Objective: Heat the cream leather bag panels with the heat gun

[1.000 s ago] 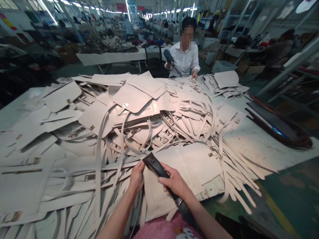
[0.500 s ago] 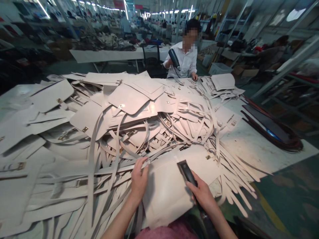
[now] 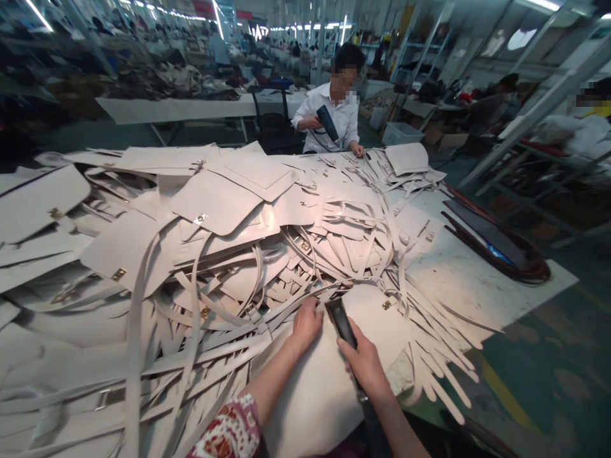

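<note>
My right hand (image 3: pixel 365 366) grips a black hand-held tool (image 3: pixel 340 320), its tip pointing away over a cream leather panel (image 3: pixel 315 394) that lies at the table's near edge. My left hand (image 3: pixel 306 323) presses on the far left part of that panel, just left of the tool's tip. A small brass clasp (image 3: pixel 386 305) sits on the panel to the right. A big heap of cream leather bag pieces and long straps (image 3: pixel 229 254) surrounds the panel.
Across the table a person in a white shirt (image 3: pixel 329 114) holds a dark heat gun (image 3: pixel 327 122). Dark leather pieces (image 3: pixel 496 245) lie at the table's right edge (image 3: pixel 548 286). Metal racks and other workers stand at the right, more tables behind.
My right hand has brought the tool forward and left, close to my left hand. My left hand shifted rightward and farther along the panel. The camera view swung to the right.
</note>
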Demonstrator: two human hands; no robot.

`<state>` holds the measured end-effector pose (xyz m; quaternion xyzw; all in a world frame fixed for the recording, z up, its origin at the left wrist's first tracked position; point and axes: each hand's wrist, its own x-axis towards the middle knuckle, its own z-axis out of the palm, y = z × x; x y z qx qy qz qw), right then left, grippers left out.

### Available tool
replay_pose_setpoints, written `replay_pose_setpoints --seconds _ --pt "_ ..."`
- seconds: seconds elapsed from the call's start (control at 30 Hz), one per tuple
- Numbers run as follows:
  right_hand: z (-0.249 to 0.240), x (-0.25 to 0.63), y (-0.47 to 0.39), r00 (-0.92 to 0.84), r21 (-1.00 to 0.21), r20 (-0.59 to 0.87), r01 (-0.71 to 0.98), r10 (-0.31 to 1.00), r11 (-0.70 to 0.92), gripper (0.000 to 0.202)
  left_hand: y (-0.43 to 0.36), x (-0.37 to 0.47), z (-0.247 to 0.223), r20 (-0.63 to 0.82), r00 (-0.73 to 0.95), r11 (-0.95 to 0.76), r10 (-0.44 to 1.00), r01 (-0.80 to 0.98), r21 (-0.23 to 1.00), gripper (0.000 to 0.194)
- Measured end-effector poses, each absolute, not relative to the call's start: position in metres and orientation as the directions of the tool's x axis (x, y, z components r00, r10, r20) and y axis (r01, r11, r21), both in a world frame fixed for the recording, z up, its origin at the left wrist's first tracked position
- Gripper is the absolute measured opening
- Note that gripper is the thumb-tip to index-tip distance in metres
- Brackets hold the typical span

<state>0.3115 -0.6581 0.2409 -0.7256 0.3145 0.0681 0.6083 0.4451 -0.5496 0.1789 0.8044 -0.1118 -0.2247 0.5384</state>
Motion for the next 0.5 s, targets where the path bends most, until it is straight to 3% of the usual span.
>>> replay_pose_setpoints --seconds 0.07,0.27,0.5 --pt "0.247 0.315 -0.665 0.793 -0.861 -0.458 -0.508 -0.401 -0.022 0.058 -0.551 0.450 0.178 -0.270 0.838 -0.311 -0.474 0.128 0.942 0.015" --pt "0.267 0.318 -0.685 0.811 -0.866 -0.494 -0.491 -0.313 0.093 0.054 -0.557 0.452 0.185 -0.336 0.692 -0.062 -0.639 0.389 0.919 0.035" --pt "0.267 0.320 -0.674 0.806 -0.862 -0.506 -0.488 -0.308 0.139 0.053 -0.556 0.447 0.190 -0.400 0.619 0.040 -0.676 0.573 0.819 0.043"
